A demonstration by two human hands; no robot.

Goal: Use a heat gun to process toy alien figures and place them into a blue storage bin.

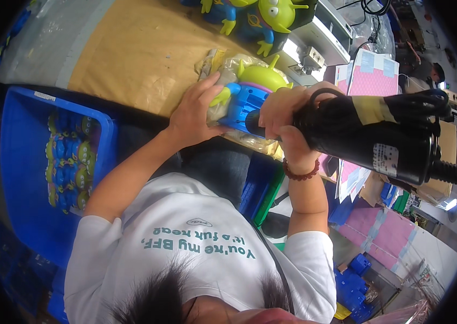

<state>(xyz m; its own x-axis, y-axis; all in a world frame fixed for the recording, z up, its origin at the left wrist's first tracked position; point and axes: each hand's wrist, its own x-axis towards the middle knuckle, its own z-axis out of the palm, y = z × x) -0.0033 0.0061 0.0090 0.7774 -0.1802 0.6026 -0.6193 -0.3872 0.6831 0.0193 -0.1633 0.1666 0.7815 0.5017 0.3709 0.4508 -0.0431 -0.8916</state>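
Note:
A toy alien figure (pixel 250 100) with a green head and blue body lies on a plastic-wrapped pad at the table's edge, the recessed side of its body facing up. My left hand (pixel 196 110) is closed around its left side, thumb by the lower edge and fingers near the green toy hand. In my right hand (pixel 288 110) is a black electric screwdriver (pixel 369 137), gripped near its front end. Its dark tip meets the blue body or sits just over it; I cannot tell which. The right fingers cover part of the toy.
Several more alien figures (pixel 271 19) lie at the table's far side. A blue bin (pixel 17 178) on the left holds many such figures. White box-shaped equipment (pixel 325 32) with a socket stands at the back right, near pink-and-white sheets (pixel 371 81). Brown paper (pixel 131 54) covers the table.

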